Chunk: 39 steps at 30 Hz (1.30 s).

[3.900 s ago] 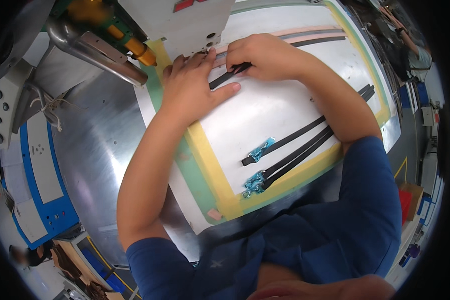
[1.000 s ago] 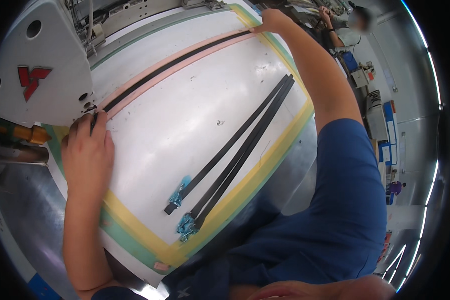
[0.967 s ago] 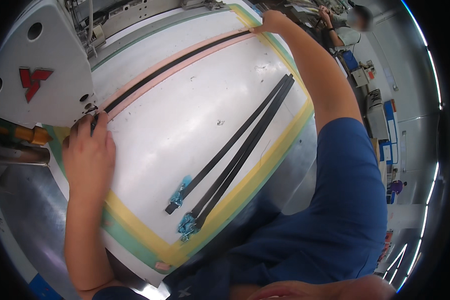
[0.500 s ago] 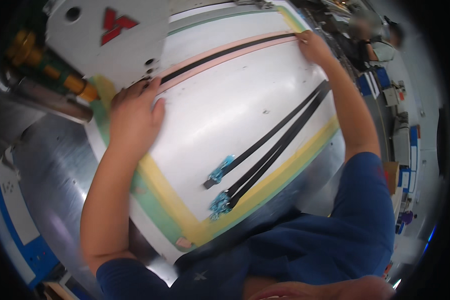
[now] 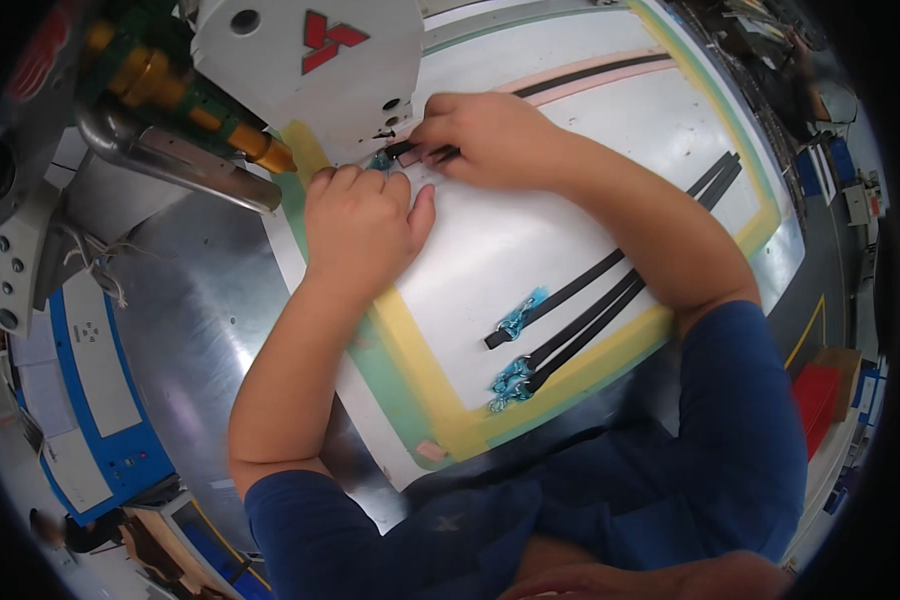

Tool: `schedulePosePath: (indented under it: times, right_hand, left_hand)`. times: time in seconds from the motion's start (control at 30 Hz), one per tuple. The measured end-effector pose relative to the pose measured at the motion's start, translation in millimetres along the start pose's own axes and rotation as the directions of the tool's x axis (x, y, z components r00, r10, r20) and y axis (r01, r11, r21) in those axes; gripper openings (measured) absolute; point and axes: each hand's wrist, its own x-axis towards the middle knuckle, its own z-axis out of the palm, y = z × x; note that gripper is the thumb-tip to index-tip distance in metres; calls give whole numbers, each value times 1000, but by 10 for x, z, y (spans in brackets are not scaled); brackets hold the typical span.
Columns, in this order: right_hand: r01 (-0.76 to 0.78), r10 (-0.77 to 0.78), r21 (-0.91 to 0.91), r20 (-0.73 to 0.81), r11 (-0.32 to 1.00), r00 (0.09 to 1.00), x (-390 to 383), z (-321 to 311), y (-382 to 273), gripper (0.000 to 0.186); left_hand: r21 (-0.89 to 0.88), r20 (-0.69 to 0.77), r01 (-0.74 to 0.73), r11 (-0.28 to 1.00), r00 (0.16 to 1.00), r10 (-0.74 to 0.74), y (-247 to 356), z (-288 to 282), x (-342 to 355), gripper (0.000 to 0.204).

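A long black strap (image 5: 610, 68) lies along a pink strip (image 5: 560, 85) on the white sheet, running toward the pale machine head. Its near-left end is between the bent fingers of my right hand (image 5: 500, 140), beside the machine's lower edge. Just left of it, a bit of blue wrapping (image 5: 378, 161) shows at the strap's end. My left hand (image 5: 362, 220) rests on the taped edge of the sheet, thumb held apart; its fingertips are partly hidden beside that wrapping. Closer to me lie several more black straps (image 5: 585, 335), their ends in crinkled blue wrapping (image 5: 515, 375).
The machine head (image 5: 320, 90) with a red emblem stands over the sheet's far left. A metal tube (image 5: 180, 165) and brass-coloured fittings (image 5: 225, 130) stick out beside it. Yellow tape (image 5: 420, 360) and green tape borders the sheet. A blue-and-white panel (image 5: 110, 400) is at left.
My right hand has come from the strap's far right end to its left end by the machine. My left hand's fingers have bent more. The view has shifted, so things appear farther right.
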Motion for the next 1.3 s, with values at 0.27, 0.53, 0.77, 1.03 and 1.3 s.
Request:
schedulePosePath:
  times: [0.27, 0.53, 0.77, 1.03, 1.3]
  right_hand:
    - [-6, 12, 82, -70, 997, 997, -20, 70, 240, 17]
    - [49, -48, 17, -66, 999, 997, 16, 84, 220, 15]
    - [54, -53, -46, 26, 997, 998, -12, -48, 101, 22]
    - [70, -66, -96, 43, 993, 997, 4, -36, 44, 21]
    - [64, -61, -94, 40, 993, 997, 5, -47, 78, 20]
  left_hand:
    - [15, -95, 97, 995, 991, -95, -16, 89, 81, 38]
    - [-9, -15, 67, 998, 998, -67, -53, 120, 70, 44]
    - [-44, 35, 78, 996, 996, -77, -52, 70, 97, 42]
    - [-38, 41, 110, 993, 993, -109, -43, 62, 53, 43]
    - [-49, 81, 129, 990, 989, -125, -18, 18, 105, 44]
